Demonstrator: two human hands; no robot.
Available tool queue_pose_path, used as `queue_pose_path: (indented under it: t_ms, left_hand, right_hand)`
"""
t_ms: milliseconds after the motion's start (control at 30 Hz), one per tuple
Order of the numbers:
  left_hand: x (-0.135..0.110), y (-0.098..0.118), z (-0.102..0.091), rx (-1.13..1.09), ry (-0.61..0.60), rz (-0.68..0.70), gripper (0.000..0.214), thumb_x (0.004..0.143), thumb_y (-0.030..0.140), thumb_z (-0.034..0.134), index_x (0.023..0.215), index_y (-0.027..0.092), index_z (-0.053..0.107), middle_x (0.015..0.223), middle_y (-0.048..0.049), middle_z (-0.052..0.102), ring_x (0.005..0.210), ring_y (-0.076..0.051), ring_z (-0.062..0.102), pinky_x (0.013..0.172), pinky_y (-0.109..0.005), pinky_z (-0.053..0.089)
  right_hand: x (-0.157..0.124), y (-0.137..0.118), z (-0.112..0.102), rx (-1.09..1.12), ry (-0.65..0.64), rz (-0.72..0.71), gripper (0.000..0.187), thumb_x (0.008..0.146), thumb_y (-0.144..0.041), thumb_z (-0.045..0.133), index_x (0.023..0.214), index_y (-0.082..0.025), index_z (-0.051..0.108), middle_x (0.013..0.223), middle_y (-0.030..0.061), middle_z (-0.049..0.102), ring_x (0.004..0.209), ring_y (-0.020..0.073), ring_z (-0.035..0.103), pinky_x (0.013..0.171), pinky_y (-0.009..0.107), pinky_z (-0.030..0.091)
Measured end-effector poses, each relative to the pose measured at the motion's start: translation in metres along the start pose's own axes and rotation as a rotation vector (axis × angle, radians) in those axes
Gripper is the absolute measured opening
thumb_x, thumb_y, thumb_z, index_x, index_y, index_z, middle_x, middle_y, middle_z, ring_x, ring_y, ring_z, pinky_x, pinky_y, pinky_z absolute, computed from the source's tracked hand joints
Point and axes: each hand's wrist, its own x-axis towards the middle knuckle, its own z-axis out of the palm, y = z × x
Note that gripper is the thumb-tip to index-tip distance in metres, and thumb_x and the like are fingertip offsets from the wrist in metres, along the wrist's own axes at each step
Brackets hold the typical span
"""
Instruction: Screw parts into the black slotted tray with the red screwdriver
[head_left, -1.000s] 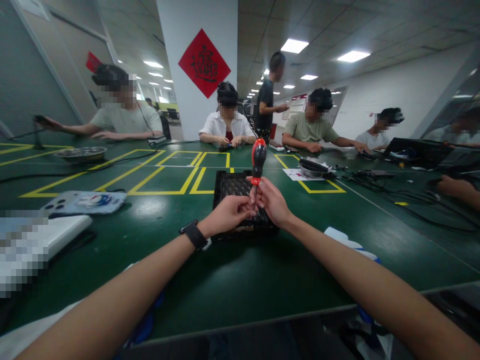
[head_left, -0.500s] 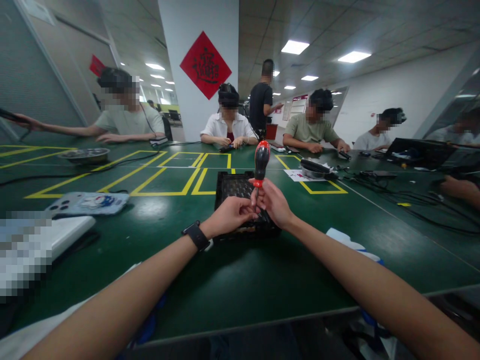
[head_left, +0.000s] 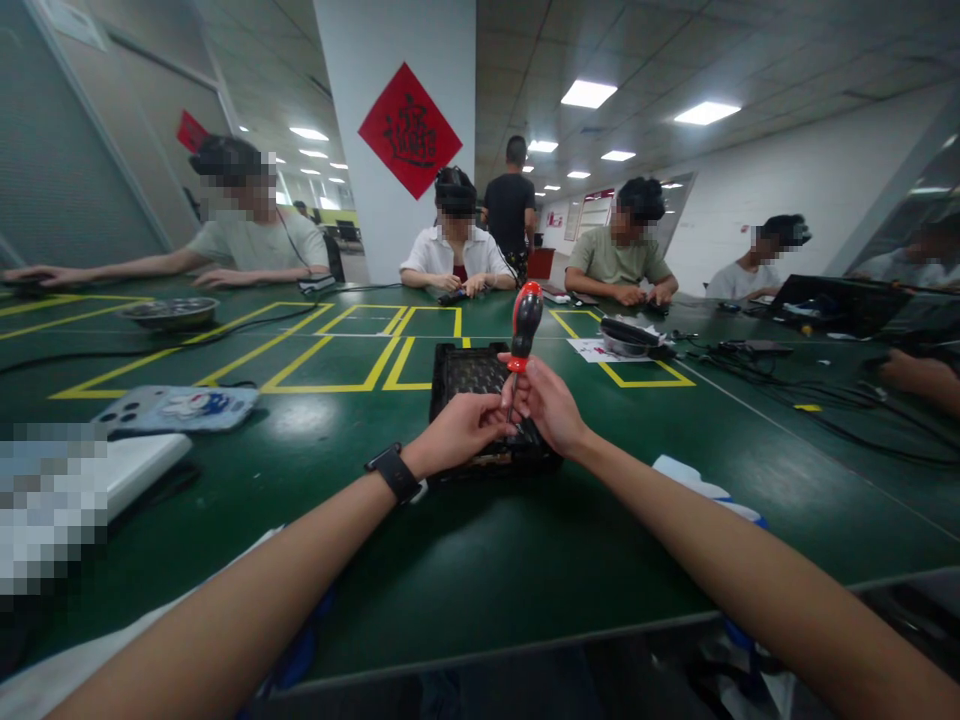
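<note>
My right hand [head_left: 551, 405] is closed round the lower part of a red-and-black screwdriver [head_left: 526, 318], which stands nearly upright with a slight tilt, handle on top and shaft down. My left hand [head_left: 469, 425] is pinched at the low end of the shaft, close to my right fingers. Whatever lies between those left fingertips is too small to make out. Under both hands sits a black box-like device [head_left: 469, 372] with a textured, open-looking upper face. My hands cover much of its near part, and the screwdriver's tip is hidden there.
The green table [head_left: 420, 560] has yellow taped outlines. At left lie a patterned phone case [head_left: 187, 408] and a white object [head_left: 142, 480]; a metal bowl [head_left: 172, 312] stands farther back. Cables [head_left: 817, 390] and a round tin [head_left: 630, 340] lie to the right. Several people sit opposite.
The screwdriver's handle has tilted slightly to the right, while my hands stay almost in place. Behind the table, a standing person has turned and moved left; the seated person at left has lowered an arm.
</note>
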Motion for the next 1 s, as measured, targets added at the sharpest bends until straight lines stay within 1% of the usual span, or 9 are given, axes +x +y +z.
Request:
queue_pose_path:
  t_ms: [167,267,333,500,633,700,800,867,1000]
  left_hand:
    - [-0.0009,0.0037,0.0001,-0.045,-0.015,0.022,0.022,0.076,0.03,0.057,0.087,0.011,0.06,0.073,-0.0034,0.062,0.066,-0.012,0.057,0.061,-0.023,0.044]
    - [-0.0011,0.0059,-0.0009,-0.031,0.03,0.019,0.027,0.071,0.034,0.063,0.083,0.011,0.058,0.069,-0.0017,0.06,0.061,-0.011,0.054,0.058,-0.022,0.044]
    - [-0.0011,0.0061,-0.0018,-0.018,0.048,0.025,0.026,0.068,0.033,0.066,0.081,0.012,0.058,0.068,-0.0008,0.06,0.06,-0.011,0.054,0.058,-0.022,0.044]
    - [-0.0018,0.0043,-0.0024,-0.066,-0.009,0.034,0.016,0.074,0.026,0.06,0.082,0.011,0.058,0.07,-0.0018,0.06,0.064,-0.011,0.055,0.062,-0.023,0.044]
    - [-0.0026,0.0053,-0.0023,-0.074,-0.038,0.054,0.019,0.078,0.027,0.056,0.087,0.011,0.058,0.073,-0.0027,0.06,0.066,-0.011,0.055,0.063,-0.023,0.044]
    - [-0.0023,0.006,-0.0025,-0.048,-0.022,0.043,0.023,0.077,0.032,0.056,0.087,0.011,0.057,0.073,-0.0024,0.06,0.065,-0.011,0.054,0.061,-0.023,0.044]
    - [-0.0012,0.0052,-0.0028,-0.003,0.045,0.012,0.03,0.07,0.038,0.064,0.083,0.012,0.057,0.068,-0.0003,0.058,0.06,-0.01,0.052,0.057,-0.022,0.042]
    - [-0.0004,0.0039,-0.0027,0.01,0.071,-0.005,0.031,0.066,0.038,0.067,0.079,0.012,0.057,0.066,0.0008,0.057,0.059,-0.01,0.051,0.056,-0.021,0.041]
    - [-0.0003,0.002,-0.002,-0.011,0.034,-0.01,0.023,0.071,0.033,0.063,0.079,0.012,0.058,0.068,-0.0009,0.059,0.061,-0.011,0.053,0.057,-0.021,0.042]
  right_hand:
    - [-0.0002,-0.0017,0.0009,-0.02,0.023,0.0,0.036,0.085,-0.043,0.041,0.11,-0.019,0.049,0.063,-0.0024,0.052,0.045,0.0061,0.034,0.044,0.02,0.03]
    - [-0.0003,-0.0009,0.0016,-0.016,0.042,-0.026,0.032,0.085,-0.042,0.042,0.108,-0.02,0.049,0.063,-0.0024,0.052,0.045,0.0059,0.036,0.043,0.019,0.027]
    - [-0.0003,-0.0006,0.0023,-0.011,0.037,-0.027,0.031,0.085,-0.041,0.042,0.107,-0.02,0.049,0.063,-0.0021,0.052,0.045,0.006,0.037,0.042,0.019,0.025]
    - [-0.0006,-0.002,0.003,0.017,0.002,0.022,0.035,0.086,-0.043,0.037,0.108,-0.019,0.049,0.063,-0.0015,0.052,0.045,0.0067,0.036,0.043,0.02,0.027]
    - [-0.0003,-0.0019,0.0015,0.016,0.003,0.017,0.031,0.085,-0.04,0.041,0.108,-0.019,0.048,0.064,-0.0023,0.053,0.043,0.0053,0.032,0.043,0.02,0.028]
    - [0.0,-0.0008,0.0008,0.018,0.018,0.003,0.03,0.085,-0.04,0.041,0.107,-0.02,0.047,0.065,-0.0022,0.053,0.043,0.0053,0.034,0.043,0.019,0.027]
    - [0.0003,0.0016,0.0004,0.02,0.027,-0.005,0.028,0.085,-0.04,0.043,0.104,-0.021,0.046,0.065,-0.0022,0.054,0.046,0.006,0.039,0.042,0.019,0.025]
    - [0.0003,0.0028,0.0005,0.018,0.015,-0.005,0.026,0.085,-0.04,0.044,0.104,-0.021,0.045,0.065,-0.0026,0.054,0.045,0.0061,0.04,0.041,0.019,0.026]
    - [-0.0002,0.0021,0.0007,0.009,-0.01,0.011,0.026,0.084,-0.039,0.044,0.103,-0.021,0.046,0.065,-0.0025,0.054,0.043,0.0057,0.038,0.041,0.019,0.026]
